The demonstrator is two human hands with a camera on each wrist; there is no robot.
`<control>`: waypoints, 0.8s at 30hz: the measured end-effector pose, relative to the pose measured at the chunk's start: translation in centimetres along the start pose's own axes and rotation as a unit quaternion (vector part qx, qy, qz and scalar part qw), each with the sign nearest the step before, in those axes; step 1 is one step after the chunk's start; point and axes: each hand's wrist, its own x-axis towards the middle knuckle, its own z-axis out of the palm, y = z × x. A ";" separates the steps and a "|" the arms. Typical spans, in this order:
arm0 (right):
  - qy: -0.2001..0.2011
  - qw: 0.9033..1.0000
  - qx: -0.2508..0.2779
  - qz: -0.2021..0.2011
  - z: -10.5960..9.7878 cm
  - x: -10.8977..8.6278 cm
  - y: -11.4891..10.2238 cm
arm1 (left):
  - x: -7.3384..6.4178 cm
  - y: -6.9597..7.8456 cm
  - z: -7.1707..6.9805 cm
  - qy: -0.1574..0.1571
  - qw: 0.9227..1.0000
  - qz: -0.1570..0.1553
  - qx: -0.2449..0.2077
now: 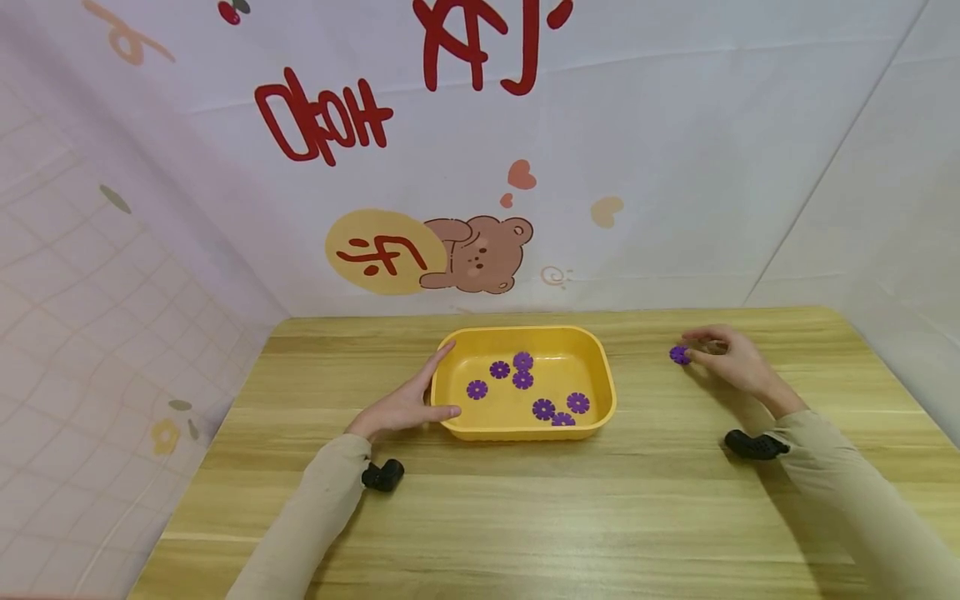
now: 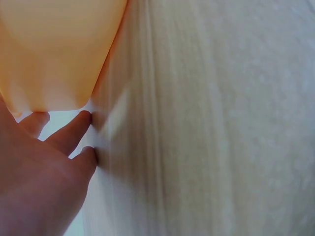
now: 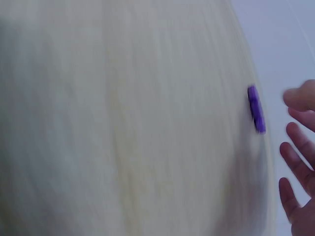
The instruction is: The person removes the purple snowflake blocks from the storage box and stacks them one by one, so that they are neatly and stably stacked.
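Observation:
A yellow plastic tub (image 1: 525, 432) stands on the table with several purple notched discs (image 1: 543, 409) lying inside it. My left hand (image 1: 405, 408) rests against the tub's left end, thumb and forefinger spread along the rim. In the left wrist view, its other fingertips (image 2: 84, 117) reach the tabletop beside the tub's wall (image 2: 59, 64). To the right of the tub, one more purple disc (image 3: 256, 109) lies on the table. My right hand (image 1: 731, 362) hovers over that disc, its relaxed fingers (image 3: 297, 160) spread and apart from it in the right wrist view.
The wooden table (image 1: 525, 517) ends at a white wall hanging (image 1: 675, 125) close behind the tub. A black wrist camera (image 1: 753, 446) sits at the right sleeve, another camera (image 1: 384, 475) at the left. White sheeting also borders the left side.

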 end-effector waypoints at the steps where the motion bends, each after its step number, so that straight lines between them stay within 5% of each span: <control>1: 0.009 1.000 -0.001 -0.002 0.1 0.0 -0.2 | 0.0 0.1 0.0 0.001 1.000 -0.002 0.003; 8: 0.025 1.000 0.002 -0.018 0.9 0.3 -3.3 | -0.1 0.3 -0.1 -0.001 1.000 -0.001 0.007; 16: 0.023 0.997 0.023 -0.075 1.8 0.3 -10.3 | 0.0 0.2 0.0 -0.001 1.000 0.001 0.003; 24: -0.019 0.987 0.062 -0.148 3.5 1.0 -13.5 | -0.1 0.4 0.0 -0.006 1.000 0.009 0.000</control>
